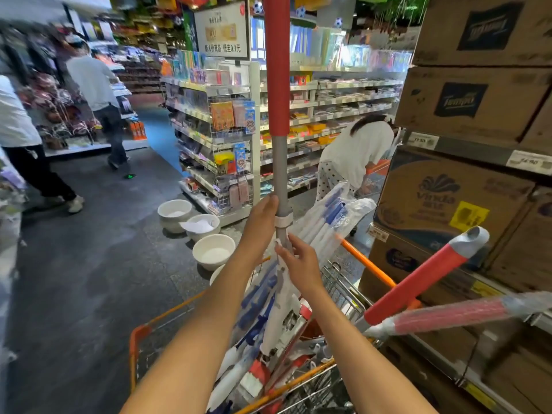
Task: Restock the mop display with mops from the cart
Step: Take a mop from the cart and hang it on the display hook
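A: Starting at the left, what's there?

B: An aisle floor (89, 264) with shoppers walking off, then white basins (213, 252) on the floor by a shelf unit (221, 138). None of that looks like a mop display, so I can't say where these are headed.

A: And the hands?

B: The left hand (263, 216) is wrapped round the grey shaft of an upright mop (279, 162) with a red grip, which stands up out of the cart (140, 333). The right hand (298, 264) sits just below it on the same shaft, fingers loosely curled at a white paper tag; whether it truly grips or only touches, I can't tell.

A: How much is left?

B: Plenty, I'd judge. The cart holds a bundle of blue-and-white wrapped mops (263, 297), and further right two more red handles (418, 282) lean over its rim toward the stacked cartons (454, 204). This one seems to be only now lifted out; nothing is visibly placed yet.
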